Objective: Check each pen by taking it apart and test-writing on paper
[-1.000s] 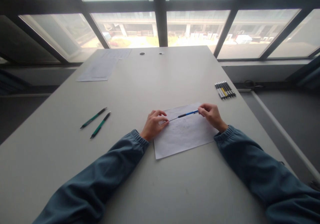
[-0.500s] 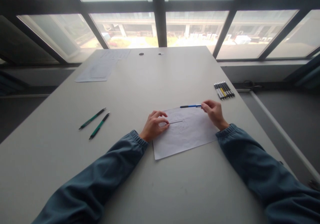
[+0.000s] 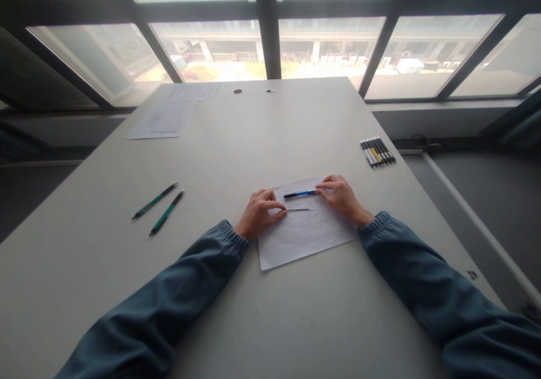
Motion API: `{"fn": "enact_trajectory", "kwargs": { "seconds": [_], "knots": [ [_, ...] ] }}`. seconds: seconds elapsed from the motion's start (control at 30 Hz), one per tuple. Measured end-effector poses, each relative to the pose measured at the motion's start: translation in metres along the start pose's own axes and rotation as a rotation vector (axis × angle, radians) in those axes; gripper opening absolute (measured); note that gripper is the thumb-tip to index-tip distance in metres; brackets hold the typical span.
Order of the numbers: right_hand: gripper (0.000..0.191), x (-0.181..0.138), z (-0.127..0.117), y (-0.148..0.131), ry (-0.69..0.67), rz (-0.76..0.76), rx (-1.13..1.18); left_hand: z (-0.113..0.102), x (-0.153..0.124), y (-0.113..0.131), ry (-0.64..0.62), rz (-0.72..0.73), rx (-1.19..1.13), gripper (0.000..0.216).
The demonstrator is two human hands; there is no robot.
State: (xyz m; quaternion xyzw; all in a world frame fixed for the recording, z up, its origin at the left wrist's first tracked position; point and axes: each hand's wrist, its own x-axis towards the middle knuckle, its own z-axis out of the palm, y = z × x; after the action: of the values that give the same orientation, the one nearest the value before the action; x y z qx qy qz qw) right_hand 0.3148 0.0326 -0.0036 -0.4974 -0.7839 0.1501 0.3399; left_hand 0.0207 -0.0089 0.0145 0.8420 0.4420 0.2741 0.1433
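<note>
Left hand [image 3: 261,214] pinched a thin dark rod [image 3: 298,209], right hand [image 3: 341,200] clamped the blue pen [image 3: 300,194], both over white paper [image 3: 296,242]

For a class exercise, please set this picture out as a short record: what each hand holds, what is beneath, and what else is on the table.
Left hand: pinches a thin dark rod by one end
Right hand: holds a blue pen by one end
Beneath the held items: white sheet with faint marks
Left side of table: two green pens, lying apart
Right side: row of pens, one with yellow
Far left corner: papers, writing unreadable
</note>
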Motion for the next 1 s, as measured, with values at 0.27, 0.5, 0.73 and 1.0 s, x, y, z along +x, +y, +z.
{"fn": "enact_trajectory", "kwargs": {
  "seconds": [0.27,0.5,0.73,1.0],
  "knots": [
    [0.009,-0.007,-0.006,-0.036,-0.146,-0.284,0.015,0.001,-0.001,-0.001,0.009,0.016,0.002,0.009],
    [0.013,-0.009,-0.009,-0.035,-0.286,-0.372,-0.115,0.001,-0.001,-0.001,-0.003,0.011,0.013,0.01],
    [0.016,-0.011,-0.025,-0.025,-0.185,-0.352,-0.156,-0.004,-0.002,0.004,-0.017,-0.01,0.013,0.008],
    [0.023,-0.012,-0.02,-0.022,0.224,-0.191,-0.047,-0.007,-0.001,0.009,0.188,-0.055,0.049,0.007]
  ]
}}
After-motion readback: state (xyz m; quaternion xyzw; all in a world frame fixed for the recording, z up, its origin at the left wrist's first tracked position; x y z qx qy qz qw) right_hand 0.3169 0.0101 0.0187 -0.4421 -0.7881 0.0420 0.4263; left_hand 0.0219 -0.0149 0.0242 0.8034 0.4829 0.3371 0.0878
